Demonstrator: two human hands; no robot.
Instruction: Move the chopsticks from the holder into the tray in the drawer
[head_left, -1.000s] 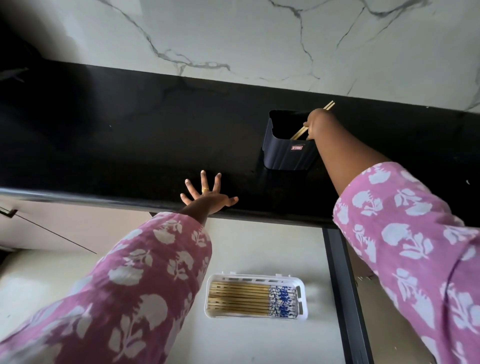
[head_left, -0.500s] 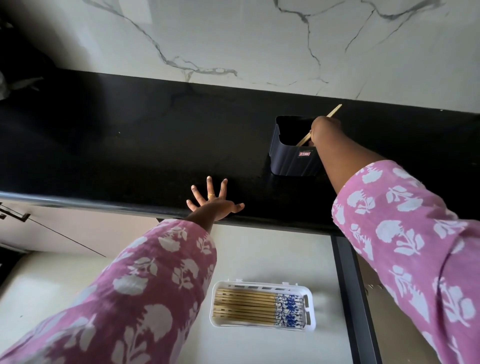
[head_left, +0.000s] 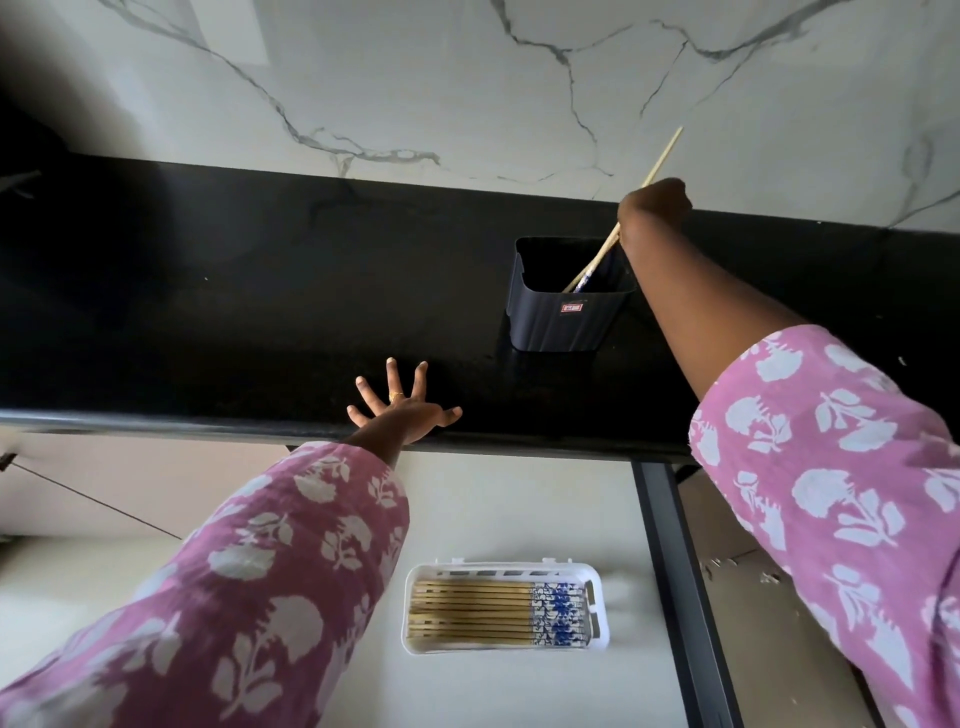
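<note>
A dark ribbed holder (head_left: 566, 322) stands on the black countertop (head_left: 260, 291). My right hand (head_left: 655, 205) grips wooden chopsticks (head_left: 597, 260) above the holder's right rim; their lower ends are still inside it and the thin ends stick up past my fist. My left hand (head_left: 402, 408) rests flat with fingers spread on the counter's front edge. Below, in the open drawer (head_left: 519, 509), a white tray (head_left: 597, 582) holds several chopsticks (head_left: 478, 613) lying side by side, their blue-and-white patterned ends to the right.
A white marble wall (head_left: 467, 78) rises behind the counter. The drawer's dark right side rail (head_left: 680, 597) runs beside the tray. Tiled floor (head_left: 753, 597) shows to the right of it.
My right hand has risen and pulled the chopsticks partly out of the holder. My left hand stays on the counter edge. The view has shifted slightly.
</note>
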